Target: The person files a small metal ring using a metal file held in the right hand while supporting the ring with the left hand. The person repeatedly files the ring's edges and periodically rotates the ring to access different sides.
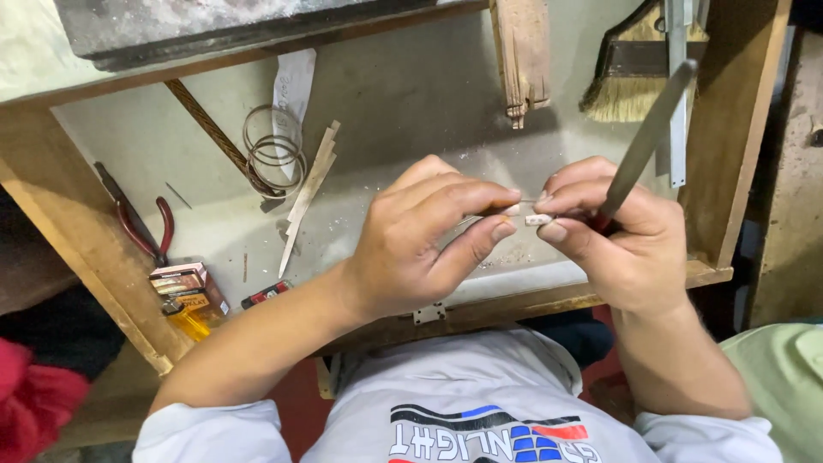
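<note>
My left hand (424, 240) and my right hand (621, 236) meet over a wooden work tray (703, 274). Between their fingertips I pinch a small pale metal piece (538, 219), with a thin wire running from it toward my left fingers. My right hand also grips a long dark metal file (647, 137), which slants up and to the right from the fist. The part of the small piece under my fingers is hidden.
Red-handled pliers (141, 225), a small printed box (189, 287) and a yellow lighter (190, 321) lie at the tray's left. Wire rings (274, 154), thin metal strips (307, 193), a wooden peg (521, 56) and a brush (630, 73) sit farther back.
</note>
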